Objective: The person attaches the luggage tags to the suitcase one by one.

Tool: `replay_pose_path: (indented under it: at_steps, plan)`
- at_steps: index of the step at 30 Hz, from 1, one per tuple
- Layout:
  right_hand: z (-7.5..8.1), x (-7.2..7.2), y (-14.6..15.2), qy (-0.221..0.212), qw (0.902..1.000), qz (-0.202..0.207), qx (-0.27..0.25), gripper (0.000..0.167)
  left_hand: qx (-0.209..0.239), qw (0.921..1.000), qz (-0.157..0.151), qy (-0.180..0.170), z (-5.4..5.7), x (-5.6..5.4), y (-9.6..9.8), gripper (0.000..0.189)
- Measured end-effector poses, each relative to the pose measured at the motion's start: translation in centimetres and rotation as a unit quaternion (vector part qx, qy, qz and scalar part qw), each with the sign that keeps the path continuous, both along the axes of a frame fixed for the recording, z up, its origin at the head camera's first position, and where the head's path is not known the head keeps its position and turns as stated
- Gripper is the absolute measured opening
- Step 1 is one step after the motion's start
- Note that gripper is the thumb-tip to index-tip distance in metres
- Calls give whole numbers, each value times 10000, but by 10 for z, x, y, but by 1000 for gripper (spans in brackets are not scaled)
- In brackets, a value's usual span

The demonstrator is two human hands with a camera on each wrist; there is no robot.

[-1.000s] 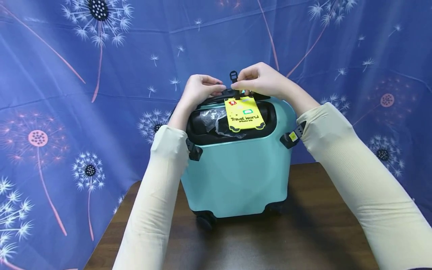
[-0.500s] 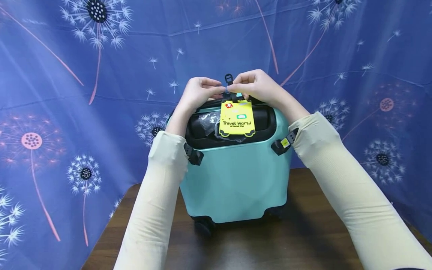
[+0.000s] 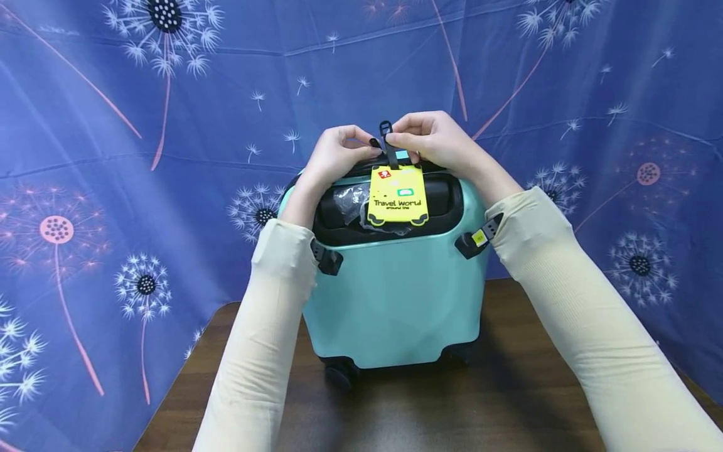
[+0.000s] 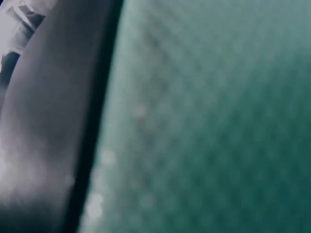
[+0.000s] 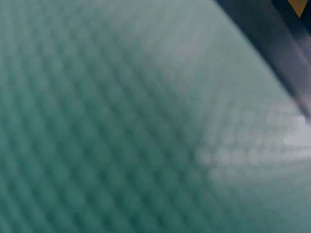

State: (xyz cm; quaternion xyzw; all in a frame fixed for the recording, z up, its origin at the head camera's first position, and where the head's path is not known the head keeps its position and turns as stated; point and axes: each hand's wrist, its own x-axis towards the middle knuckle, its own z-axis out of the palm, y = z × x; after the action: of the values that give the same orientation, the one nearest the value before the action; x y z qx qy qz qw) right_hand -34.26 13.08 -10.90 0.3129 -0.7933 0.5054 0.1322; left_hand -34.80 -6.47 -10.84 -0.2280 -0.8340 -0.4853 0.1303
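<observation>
A yellow luggage tag (image 3: 398, 196) lettered "Travel World" hangs at the top of a teal suitcase (image 3: 395, 301) in the head view. Its black strap (image 3: 392, 154) rises from the tag, a small buckle (image 3: 386, 127) at the upper end. My right hand (image 3: 432, 139) pinches the strap just below that buckle. Left of it, my left hand (image 3: 342, 152) pinches a short black strap end (image 3: 374, 143) between thumb and fingers. The suitcase's top handle is partly hidden behind both hands. Both wrist views hold mostly blurred teal shell (image 4: 204, 116) (image 5: 121, 121), without the hands.
Clear plastic wrap (image 3: 351, 202) lies in the suitcase's black recess (image 3: 443, 204). The suitcase stands on its wheels (image 3: 339, 375) on a brown wooden table (image 3: 418, 414). Behind hangs a blue dandelion-patterned cloth (image 3: 186, 125). Both wrists wear black strapped devices (image 3: 473, 242).
Over the second, my right hand has moved left with the strap, and the tag now hangs straighter and farther left. A black strap end now shows clearly at my left fingertips.
</observation>
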Motion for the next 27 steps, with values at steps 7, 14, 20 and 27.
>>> replay_pose_path:
  at_steps: [7, 14, 20, 27]
  plan:
    - [0, 0, 0, 61, 9998, 62, -174, 18, 38, 9988, -262, 418, -3, 6, -3, 20]
    - [0, 3, 0, -100, 9993, 74, -361, 17, 20, 9993, -148, 350, -3, 7, -3, 23]
    - [1, 4, 1, -195, 9967, 215, -756, 11, -95, 9992, 230, 322, -1, 6, -1, 22]
    - [1, 4, 2, -146, 9937, 673, -879, 5, -111, 9999, 91, 51, 0, 4, 2, 15]
